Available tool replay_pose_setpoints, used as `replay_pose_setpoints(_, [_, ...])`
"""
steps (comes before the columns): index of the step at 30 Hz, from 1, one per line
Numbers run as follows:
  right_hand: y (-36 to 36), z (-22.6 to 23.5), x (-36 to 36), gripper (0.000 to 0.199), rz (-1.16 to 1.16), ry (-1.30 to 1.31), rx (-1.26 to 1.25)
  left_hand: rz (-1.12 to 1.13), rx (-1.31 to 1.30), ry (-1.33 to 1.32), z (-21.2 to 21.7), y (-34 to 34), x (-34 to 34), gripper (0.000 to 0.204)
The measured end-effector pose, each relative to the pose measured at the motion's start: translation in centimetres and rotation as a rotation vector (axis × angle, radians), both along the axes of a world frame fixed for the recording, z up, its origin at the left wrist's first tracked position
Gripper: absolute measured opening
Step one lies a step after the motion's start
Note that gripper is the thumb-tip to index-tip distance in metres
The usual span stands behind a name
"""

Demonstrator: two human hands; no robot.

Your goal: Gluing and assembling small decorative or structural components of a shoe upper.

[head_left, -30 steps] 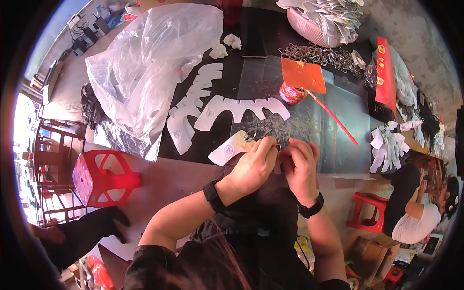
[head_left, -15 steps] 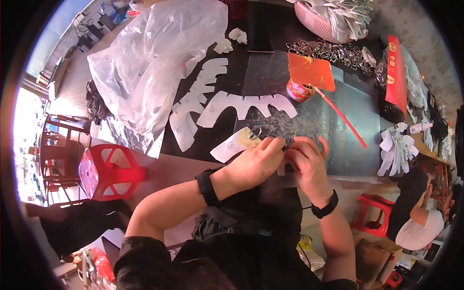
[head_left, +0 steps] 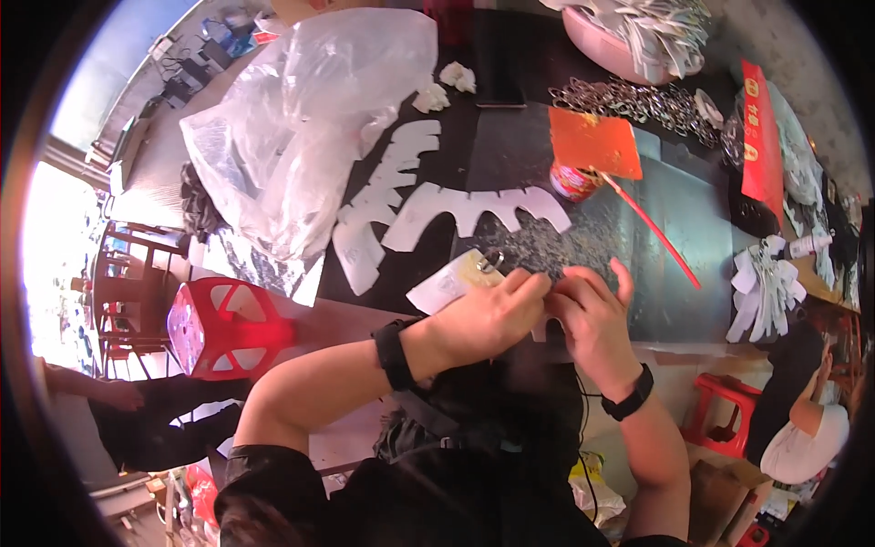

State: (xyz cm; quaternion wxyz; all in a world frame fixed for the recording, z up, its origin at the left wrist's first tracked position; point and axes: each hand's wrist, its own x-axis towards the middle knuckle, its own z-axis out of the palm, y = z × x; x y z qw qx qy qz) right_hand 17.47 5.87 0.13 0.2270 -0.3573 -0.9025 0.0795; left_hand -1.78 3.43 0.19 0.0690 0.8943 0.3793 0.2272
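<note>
My left hand and my right hand meet over the near edge of the table, fingers pinched on a white cut-out piece. One end of it sticks out left of my left hand, with a yellowish patch and a metal ring on it. A bit of white also shows below, between the hands; the rest is hidden by my fingers. Beyond lie two white scalloped strips, one arched, the other to its left. My right index finger is raised.
An orange card and a red-handled brush rest on a small tub. Metal rings are heaped beyond, beside a pink basket of white pieces. A plastic bag spreads left; red stools stand beside the table.
The whole view has shifted slightly, with things appearing further right and lower. Both hands stay close together in a pinch, and the white piece remains between them.
</note>
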Motion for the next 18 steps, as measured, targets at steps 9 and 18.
replay_pose_setpoints(9, [0.2,0.5,-0.1,0.014,0.025,-0.028,0.011,-0.011,0.022,0.001,-0.2,0.3,-0.2,0.011])
replay_pose_setpoints(18, [0.3,0.4,0.2,0.016,0.027,-0.068,0.037,-0.026,0.018,-0.083,-0.7,0.1,0.1,0.012])
